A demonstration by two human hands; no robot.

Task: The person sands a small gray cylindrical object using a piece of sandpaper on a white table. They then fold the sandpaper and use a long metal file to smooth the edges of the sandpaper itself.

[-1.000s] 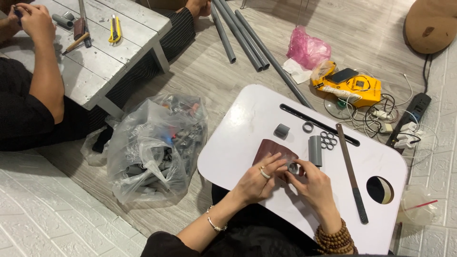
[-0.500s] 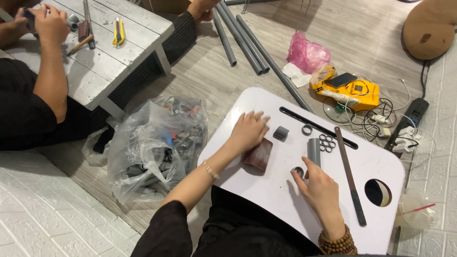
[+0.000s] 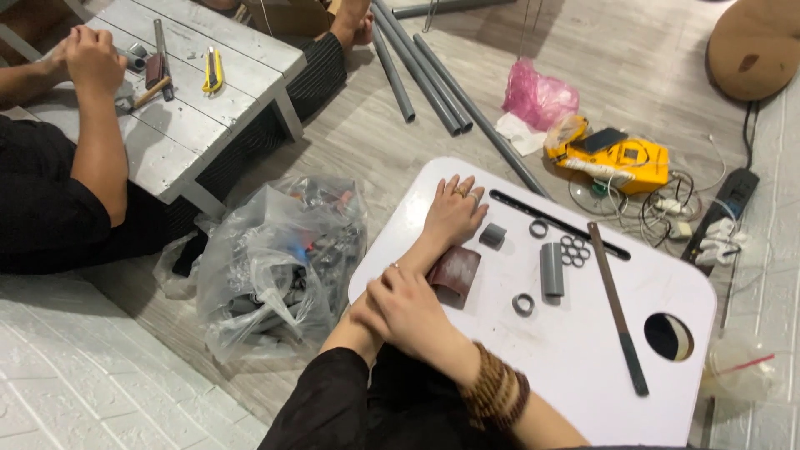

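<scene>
The left hand (image 3: 454, 212) is laid flat, fingers spread and empty, on the white bench (image 3: 467, 350), just beyond a curled piece of brown sandpaper (image 3: 454, 271). The right hand (image 3: 408, 308) is wrapped around the left forearm, closed on nothing else. The sandpaper is kept touching the left wrist, within easy reach. Right of the sandpaper, a small grey block (image 3: 492, 235), a grey pipe section (image 3: 551, 268) and cut grey rings (image 3: 573, 250) are set out apart, seemingly sorted by kind.
</scene>
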